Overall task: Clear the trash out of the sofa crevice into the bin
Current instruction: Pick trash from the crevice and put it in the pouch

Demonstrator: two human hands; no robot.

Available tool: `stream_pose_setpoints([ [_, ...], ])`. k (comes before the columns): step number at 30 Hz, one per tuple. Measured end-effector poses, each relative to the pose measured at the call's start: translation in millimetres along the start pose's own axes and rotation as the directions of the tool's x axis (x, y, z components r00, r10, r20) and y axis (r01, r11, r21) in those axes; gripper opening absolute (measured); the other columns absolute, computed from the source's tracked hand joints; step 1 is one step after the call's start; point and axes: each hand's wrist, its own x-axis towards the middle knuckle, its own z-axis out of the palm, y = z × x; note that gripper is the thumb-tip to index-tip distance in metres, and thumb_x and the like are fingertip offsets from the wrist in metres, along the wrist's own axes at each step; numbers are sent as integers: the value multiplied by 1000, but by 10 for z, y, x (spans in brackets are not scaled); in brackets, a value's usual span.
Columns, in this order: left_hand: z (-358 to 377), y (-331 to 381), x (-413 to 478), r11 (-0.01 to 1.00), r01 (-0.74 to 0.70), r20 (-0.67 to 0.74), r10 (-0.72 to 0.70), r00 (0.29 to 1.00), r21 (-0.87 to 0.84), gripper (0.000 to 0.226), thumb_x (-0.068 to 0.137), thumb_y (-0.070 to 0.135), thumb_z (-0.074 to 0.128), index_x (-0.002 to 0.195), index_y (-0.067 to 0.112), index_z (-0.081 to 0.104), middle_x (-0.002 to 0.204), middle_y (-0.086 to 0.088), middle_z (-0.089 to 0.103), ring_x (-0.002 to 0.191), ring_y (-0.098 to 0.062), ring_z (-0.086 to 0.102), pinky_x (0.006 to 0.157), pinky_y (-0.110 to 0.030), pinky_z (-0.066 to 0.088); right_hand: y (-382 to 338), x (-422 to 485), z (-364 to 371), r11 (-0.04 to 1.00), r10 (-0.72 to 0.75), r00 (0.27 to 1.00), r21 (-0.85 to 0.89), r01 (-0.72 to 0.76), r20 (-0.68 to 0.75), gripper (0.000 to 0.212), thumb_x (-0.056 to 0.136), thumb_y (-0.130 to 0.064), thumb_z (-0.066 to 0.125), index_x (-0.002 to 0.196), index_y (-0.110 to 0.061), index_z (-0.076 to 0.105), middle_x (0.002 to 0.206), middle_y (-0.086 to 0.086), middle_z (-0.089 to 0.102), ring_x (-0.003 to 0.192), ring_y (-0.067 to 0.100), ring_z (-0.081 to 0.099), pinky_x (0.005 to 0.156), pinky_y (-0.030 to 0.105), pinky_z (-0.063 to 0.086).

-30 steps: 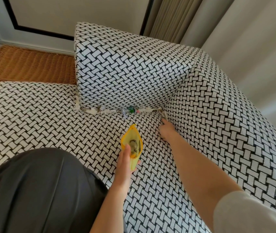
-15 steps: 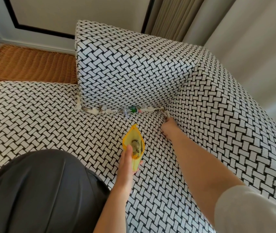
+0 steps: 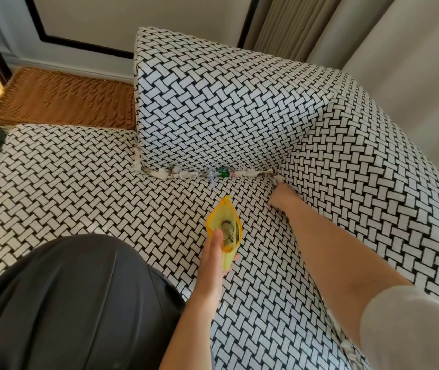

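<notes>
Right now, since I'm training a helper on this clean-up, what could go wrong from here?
The yellow pouch in the left hand gapes open with metal pieces inside; tilted, they could spill onto the seat. The right hand is at the crevice corner, where a white scrap looks soft and may tear. Pressing there might push the green wrapper deeper.

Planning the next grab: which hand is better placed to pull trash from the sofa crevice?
Right. The right hand lies at the corner of the sofa crevice, fingertips by a white paper scrap. The left hand grips a yellow pouch, farther back over the seat cushion.
</notes>
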Motion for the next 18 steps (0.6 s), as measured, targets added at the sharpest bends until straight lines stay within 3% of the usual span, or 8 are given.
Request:
stream_pose_setpoints([
  [3, 1, -1, 28, 1000, 4, 0, -4, 1000, -9, 57, 69, 63, 28, 118, 36, 36, 104, 17, 54, 99, -15, 61, 83, -31, 42, -7, 36, -10, 1000, 5, 1000, -11, -5, 15, 37, 90, -4, 40, 127, -7, 44, 71, 4, 45, 52, 11, 41, 42, 22, 36],
  [6, 7, 2, 56, 1000, 8, -6, -8, 1000, -13, 48, 69, 63, 28, 110, 40, 39, 103, 17, 55, 99, -17, 61, 77, -27, 43, 7, 42, -21, 995, 14, 998, 95, -20, 66, 38, 91, -3, 38, 129, -9, 42, 76, 5, 48, 55, 11, 42, 46, 22, 39],
  [10, 12, -11, 66, 1000, -3, 8, 3, 1000, -10, 50, 70, 63, 27, 113, 40, 36, 104, 18, 53, 99, -15, 61, 76, -27, 43, 29, -6, -118, 975, 36, 991, 213, -63, 131, 39, 93, -7, 33, 130, -17, 39, 70, 3, 43, 52, 11, 38, 41, 23, 35],
  [12, 9, -16, 65, 1000, -16, 22, 17, 1000, -6, 52, 70, 62, 27, 116, 38, 35, 104, 19, 52, 99, -15, 61, 82, -30, 43, 23, -42, -127, 963, 22, 993, 265, -52, 116, 42, 93, -6, 32, 133, -20, 39, 72, 3, 47, 55, 13, 45, 43, 24, 40],
  [15, 4, -22, 79, 1000, -21, 28, 21, 999, -10, 56, 70, 61, 27, 119, 35, 34, 105, 17, 52, 99, -16, 61, 93, -36, 39, 42, -56, -4, 936, 13, 999, 351, 2, -42, 41, 94, -4, 36, 131, -17, 46, 89, 4, 58, 78, 19, 60, 67, 30, 51],
  [18, -1, -38, 90, 1000, -22, 32, 22, 999, -5, 58, 70, 62, 27, 121, 35, 33, 106, 16, 53, 99, -17, 61, 95, -38, 39, 127, -123, 225, 934, 3, 948, 341, 111, -318, 25, 97, -19, 41, 115, -15, 57, 82, 3, 59, 68, 19, 56, 61, 33, 52],
])
